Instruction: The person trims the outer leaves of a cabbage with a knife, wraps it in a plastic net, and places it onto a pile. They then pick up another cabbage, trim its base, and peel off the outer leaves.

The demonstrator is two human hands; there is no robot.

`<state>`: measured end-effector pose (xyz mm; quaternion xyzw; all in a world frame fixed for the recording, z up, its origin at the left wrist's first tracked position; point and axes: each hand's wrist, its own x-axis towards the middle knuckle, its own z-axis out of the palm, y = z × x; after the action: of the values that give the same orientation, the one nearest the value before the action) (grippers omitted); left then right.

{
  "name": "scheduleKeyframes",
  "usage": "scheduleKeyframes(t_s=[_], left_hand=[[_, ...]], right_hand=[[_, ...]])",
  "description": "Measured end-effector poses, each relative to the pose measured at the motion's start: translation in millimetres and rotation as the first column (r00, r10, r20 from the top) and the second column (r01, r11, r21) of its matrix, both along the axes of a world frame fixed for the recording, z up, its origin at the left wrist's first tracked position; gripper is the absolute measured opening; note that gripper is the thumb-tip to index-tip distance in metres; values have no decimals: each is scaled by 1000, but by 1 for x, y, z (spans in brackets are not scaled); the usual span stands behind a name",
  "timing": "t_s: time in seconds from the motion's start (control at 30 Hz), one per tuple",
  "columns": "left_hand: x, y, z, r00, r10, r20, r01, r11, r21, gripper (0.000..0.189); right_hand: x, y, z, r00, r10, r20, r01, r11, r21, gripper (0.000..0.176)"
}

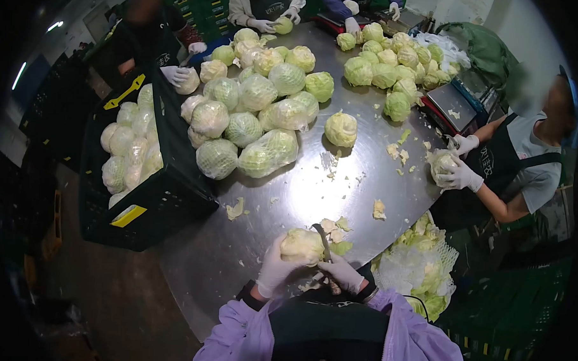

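Note:
Near the table's front edge, my left hand [276, 267], in a white glove, is wrapped round the left side of a pale cabbage [301, 246]. On the cabbage's right, my gloved right hand [343, 273] grips a knife [323, 243], whose curved dark blade stands up beside the cabbage. Leaf scraps [335, 232] lie just behind the knife. A single trimmed cabbage [340, 129] sits farther back on the metal table [228, 267].
Wrapped cabbages [256, 152] are piled at the left centre, beside a dark crate [182, 145] of more. Loose cabbages [385, 74] and a scale [453, 103] are at the back right. Co-workers stand around; one [525, 157] holds a cabbage at right. Leaves [419, 268] fill a heap below the right edge.

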<state>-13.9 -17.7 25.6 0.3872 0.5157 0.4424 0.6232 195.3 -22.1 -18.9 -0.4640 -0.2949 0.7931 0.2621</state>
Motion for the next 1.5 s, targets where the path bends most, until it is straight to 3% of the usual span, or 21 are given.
scheduleKeyframes(t_s=[0.07, 0.1, 0.13, 0.2, 0.23, 0.27, 0.33, 0.37, 0.47, 0.7, 0.8, 0.9, 0.97, 1.1, 1.17, 1.23, 1.3, 1.33, 1.4, 1.43, 1.5], left_hand=[[12, -5, 9, 856, -29, -516, 139, 974, 177, 90], [16, -2, 3, 842, 1, -539, 124, 973, 195, 95], [17, 1, 4, 843, 1, -538, 124, 973, 196, 95], [21, 6, 7, 768, -16, -640, 169, 969, 179, 95], [22, 8, 6, 770, -25, -638, 177, 968, 177, 95], [21, 10, 5, 721, -56, -690, 217, 965, 148, 94], [19, 13, 1, 669, -89, -738, 259, 959, 119, 93], [16, 15, -2, 671, -89, -736, 281, 949, 140, 91], [15, 16, 2, 698, -91, -710, 279, 948, 153, 87], [12, 24, 2, 729, -143, -670, 302, 945, 128, 80], [19, 29, 4, 697, -102, -709, 325, 927, 186, 80], [21, 34, 1, 655, -121, -746, 331, 933, 140, 80], [22, 37, 7, 653, -153, -742, 336, 936, 102, 80], [24, 40, 12, 617, -193, -763, 335, 941, 33, 82], [29, 39, 24, 593, -234, -770, 358, 934, -8, 84], [30, 38, 25, 569, -274, -775, 377, 925, -50, 87], [29, 32, 11, 583, -148, -799, 375, 921, 104, 89], [26, 31, 12, 583, -150, -799, 377, 921, 102, 89], [14, 30, 15, 702, -274, -657, 435, 896, 91, 88], [6, 29, 10, 701, -273, -659, 434, 896, 91, 88], [-11, 19, -4, 789, -187, -585, 497, 755, 428, 87]], right_hand=[[7, 8, 6, 882, 172, 440, -247, 961, 120, 42], [7, 4, 13, 767, -36, 641, -317, 847, 427, 43], [7, 5, 18, 766, -36, 642, -318, 846, 427, 43], [11, 8, 28, 557, -372, 742, -503, 560, 659, 46], [8, 11, 51, 560, -268, 784, -502, 643, 579, 48], [4, 14, 51, 556, -272, 786, -498, 648, 576, 48], [-2, 19, 47, 595, -326, 735, -555, 495, 669, 50], [-5, 21, 46, 578, -224, 784, -586, 554, 591, 52], [-10, 30, 49, 584, -149, 798, -587, 602, 542, 54], [-16, 25, 47, 520, -232, 822, -605, 580, 546, 50], [-17, 34, 50, 474, -207, 856, -585, 652, 482, 42], [-14, 43, 37, 449, -258, 856, -582, 642, 499, 35], [-7, 49, 30, 541, -353, 763, -598, 477, 644, 36], [-4, 58, 29, 562, -345, 751, -599, 456, 658, 31], [-2, 64, 29, 462, -289, 838, -663, 515, 543, 26], [2, 70, 34, 442, -283, 851, -674, 521, 523, 24], [4, 74, 31, 423, -271, 865, -689, 524, 501, 22], [5, 75, 22, 435, -322, 841, -671, 507, 541, 23], [9, 82, 4, 445, -372, 815, -652, 489, 579, 23], [13, 90, -5, 386, -292, 875, -652, 585, 483, 25], [21, 99, -23, 348, -177, 921, -606, 707, 365, 33]])
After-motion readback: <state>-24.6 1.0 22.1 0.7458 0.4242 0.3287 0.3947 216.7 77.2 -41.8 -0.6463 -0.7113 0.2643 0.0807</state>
